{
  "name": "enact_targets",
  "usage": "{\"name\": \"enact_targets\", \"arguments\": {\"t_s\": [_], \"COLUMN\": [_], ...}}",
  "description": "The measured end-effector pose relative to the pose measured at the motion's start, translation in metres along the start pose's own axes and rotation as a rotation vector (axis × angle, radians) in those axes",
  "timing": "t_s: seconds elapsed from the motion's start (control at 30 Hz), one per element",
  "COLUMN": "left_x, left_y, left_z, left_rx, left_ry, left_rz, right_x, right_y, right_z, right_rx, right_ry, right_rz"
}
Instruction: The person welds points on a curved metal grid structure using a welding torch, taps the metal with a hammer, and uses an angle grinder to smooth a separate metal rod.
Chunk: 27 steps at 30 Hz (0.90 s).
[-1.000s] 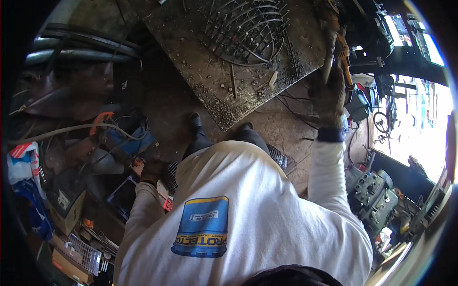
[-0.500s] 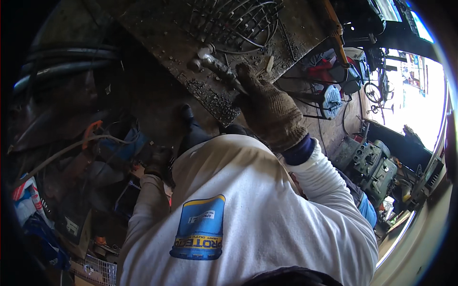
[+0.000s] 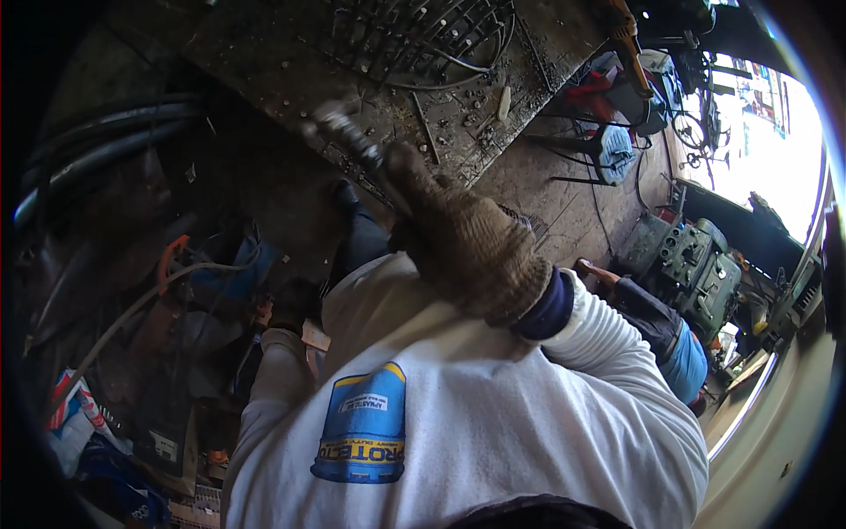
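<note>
In a brown knitted work glove, my right hand (image 3: 476,247) is closed around a hammer-shaped metal tool (image 3: 352,141). The tool points up and to the left, its head over the near left edge of the metal table (image 3: 256,66); motion blurs it. On the table lies a round grid of bent metal bars (image 3: 423,40). A thin rod (image 3: 426,128) and a pale stick-like piece (image 3: 504,103) rest nearer me, among scattered bits. My left hand (image 3: 295,304), in a dark glove, hangs low at my left side; shadow hides its fingers.
Another person (image 3: 656,317) crouches at the right, beside a green machine (image 3: 696,273). A yellow-orange bar (image 3: 627,40) stands at the table's right edge, with a blue-white seat-like object (image 3: 615,152) below. A hose (image 3: 141,300) and clutter fill the left; thick pipes (image 3: 115,119) lie beyond.
My right hand has drawn left and toward me, carrying the tool from over the table's corner to its left edge. The other person has come further into view. My left hand stays low.
</note>
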<state>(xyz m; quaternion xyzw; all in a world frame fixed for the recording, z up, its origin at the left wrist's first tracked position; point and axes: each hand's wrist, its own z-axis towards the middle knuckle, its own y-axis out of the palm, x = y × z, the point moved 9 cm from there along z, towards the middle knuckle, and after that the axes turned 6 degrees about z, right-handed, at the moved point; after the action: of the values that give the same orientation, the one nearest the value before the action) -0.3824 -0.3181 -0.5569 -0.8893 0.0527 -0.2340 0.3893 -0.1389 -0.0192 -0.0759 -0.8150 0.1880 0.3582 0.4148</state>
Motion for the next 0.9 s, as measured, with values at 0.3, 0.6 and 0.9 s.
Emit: {"name": "enact_targets", "arguments": {"t_s": [0.3,0.6,0.9], "left_x": [-0.029,-0.039,-0.065], "left_y": [0.008,0.011,0.016], "left_z": [0.013,0.014,0.001], "left_rx": [-0.411,-0.474,-0.390], "left_ry": [-0.168,-0.090,-0.375], "left_rz": [-0.022,0.104,-0.139], "right_x": [0.024,0.046,0.033], "right_y": [0.003,0.011,0.035], "right_z": [-0.002,0.009,0.010], "right_rx": [0.112,0.034,0.065], "right_ry": [0.106,0.293,0.285], "right_rz": [0.018,0.211,0.831]}}
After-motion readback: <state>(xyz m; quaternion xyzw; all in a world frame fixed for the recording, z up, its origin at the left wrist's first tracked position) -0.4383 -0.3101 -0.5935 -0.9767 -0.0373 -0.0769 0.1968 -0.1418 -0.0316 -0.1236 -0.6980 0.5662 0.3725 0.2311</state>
